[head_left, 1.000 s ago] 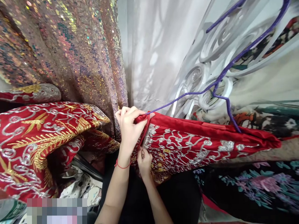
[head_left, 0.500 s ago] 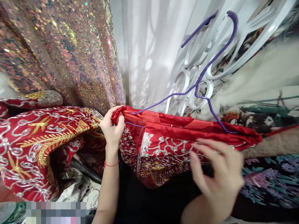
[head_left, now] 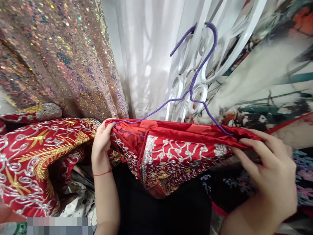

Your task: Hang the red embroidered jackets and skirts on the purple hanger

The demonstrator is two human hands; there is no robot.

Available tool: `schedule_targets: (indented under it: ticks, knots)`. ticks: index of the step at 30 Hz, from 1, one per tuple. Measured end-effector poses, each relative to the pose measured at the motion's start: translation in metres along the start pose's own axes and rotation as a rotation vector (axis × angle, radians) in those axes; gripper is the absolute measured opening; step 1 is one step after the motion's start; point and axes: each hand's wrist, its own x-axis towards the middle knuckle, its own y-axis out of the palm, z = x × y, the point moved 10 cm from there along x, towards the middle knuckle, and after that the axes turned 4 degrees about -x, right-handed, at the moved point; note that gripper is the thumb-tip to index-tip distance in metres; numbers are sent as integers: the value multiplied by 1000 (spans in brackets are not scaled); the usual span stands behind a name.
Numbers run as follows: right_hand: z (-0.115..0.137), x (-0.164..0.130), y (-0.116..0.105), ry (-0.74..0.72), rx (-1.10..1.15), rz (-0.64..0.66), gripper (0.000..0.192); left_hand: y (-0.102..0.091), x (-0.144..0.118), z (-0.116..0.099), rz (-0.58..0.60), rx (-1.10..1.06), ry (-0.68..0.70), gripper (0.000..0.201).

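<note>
A red embroidered skirt (head_left: 181, 150) with silver and gold stitching hangs spread between my hands, its satin waistband (head_left: 195, 132) at the top. Inside the waistband sits the lower part of a purple wire hanger (head_left: 158, 108), whose hook rises up and to the right. My left hand (head_left: 102, 140) is closed on the left end of the waistband, near the hanger's left corner. At the other end, my right hand (head_left: 271, 166) pinches the waistband with fingers behind and thumb in front, just beyond the hanger's right corner.
Another red embroidered garment (head_left: 56, 137) lies on the left. Behind it hangs a sequined cloth (head_left: 66, 58). A white curtain (head_left: 146, 55) and a white scrollwork frame (head_left: 202, 58) stand at the back. Patterned fabrics (head_left: 281, 78) fill the right side.
My right hand has moved right and taken hold of the right end of the waistband. The waistband is now stretched wider. The hanger sits further left in view.
</note>
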Motion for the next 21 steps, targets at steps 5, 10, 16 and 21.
schedule_targets:
  ticks: [5, 10, 16, 21]
  knots:
    - [1, -9, 2, -10, 25, 59, 26, 11, -5, 34, 102, -12, -165, 27]
    - [11, -31, -1, -108, 19, 80, 21, 20, -25, 16, 100, 301, 136, 24]
    - [4, -70, -1, -70, 43, 129, 20, 34, -62, -10, 80, 646, 367, 31]
    - [5, -96, 0, -55, 158, 249, 17, 39, -88, -17, 7, 740, 421, 35]
